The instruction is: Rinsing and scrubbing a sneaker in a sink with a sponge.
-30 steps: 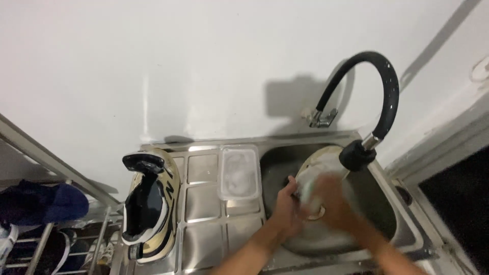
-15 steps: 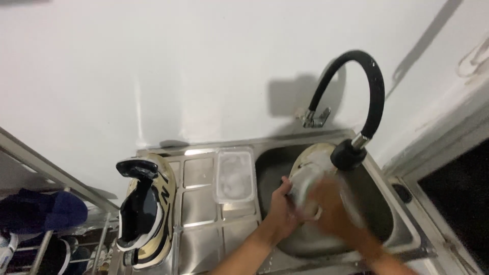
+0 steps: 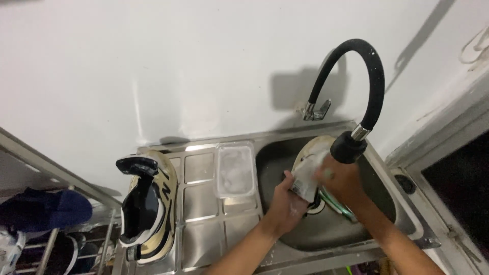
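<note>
Steel sink (image 3: pixel 407 219): L hand (image 3: pixel 286 199) & R hand (image 3: pixel 342 179) grip pinching soapy whitish insole (image 3: pixel 307 178) under black tap (image 3: pixel 351 91).

The shoe insole (image 3: pixel 307 178) is pale grey and soapy, held upright between the fingers (image 3: pixel 287 182) of both hands, just under the faucet head.

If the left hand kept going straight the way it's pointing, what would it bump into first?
Probably the pale soapy item that the left hand already grips; beyond it sits the right hand, under the black tap nozzle. Depth is uncertain.
</note>
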